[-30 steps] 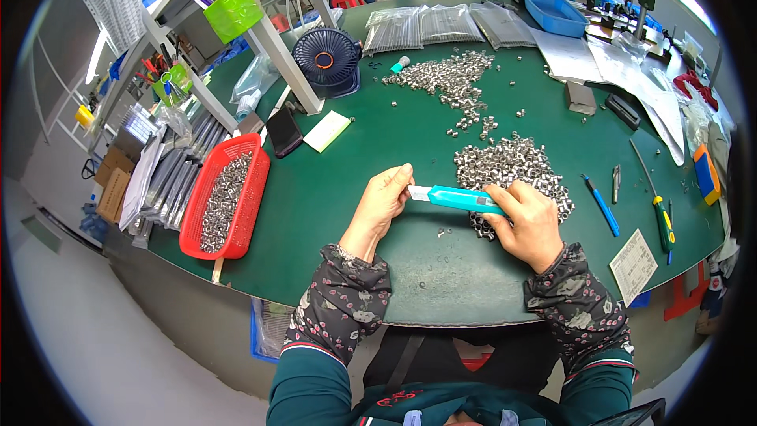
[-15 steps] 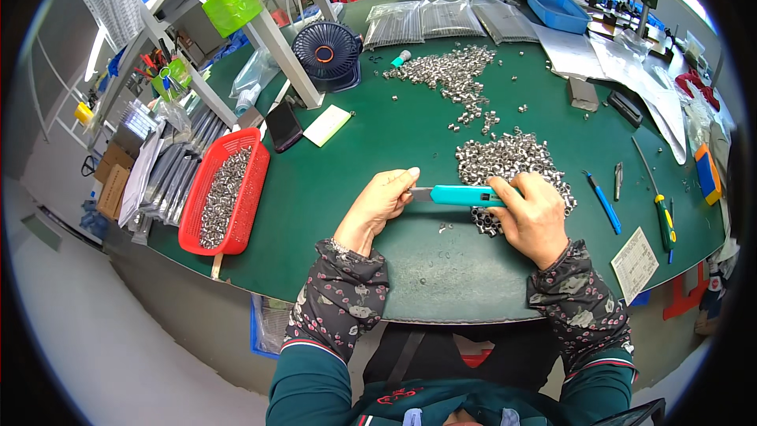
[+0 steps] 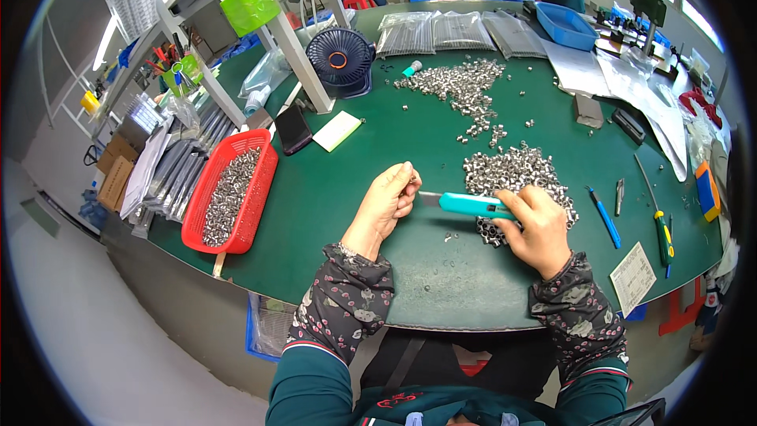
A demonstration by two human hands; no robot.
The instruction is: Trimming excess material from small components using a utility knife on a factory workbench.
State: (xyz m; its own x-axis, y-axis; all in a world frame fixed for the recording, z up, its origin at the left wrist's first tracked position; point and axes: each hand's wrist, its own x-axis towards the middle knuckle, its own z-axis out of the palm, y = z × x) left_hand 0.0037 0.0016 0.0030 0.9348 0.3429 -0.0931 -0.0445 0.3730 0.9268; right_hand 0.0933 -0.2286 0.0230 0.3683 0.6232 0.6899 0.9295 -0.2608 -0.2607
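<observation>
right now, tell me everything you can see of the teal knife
The teal knife has a slim, plastic-looking handle with a dark patch near the grip and a narrow, greyish, metallic-looking blade extended. It lies nearly level in the right hand, which hides its rear end. The blade points toward the left hand; whether they touch is unclear.

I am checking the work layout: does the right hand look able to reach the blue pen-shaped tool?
Probably yes: only green tabletop shows between the right hand and the blue pen-shaped tool. But the hand holds a teal cutter, which may need setting down first.
</observation>
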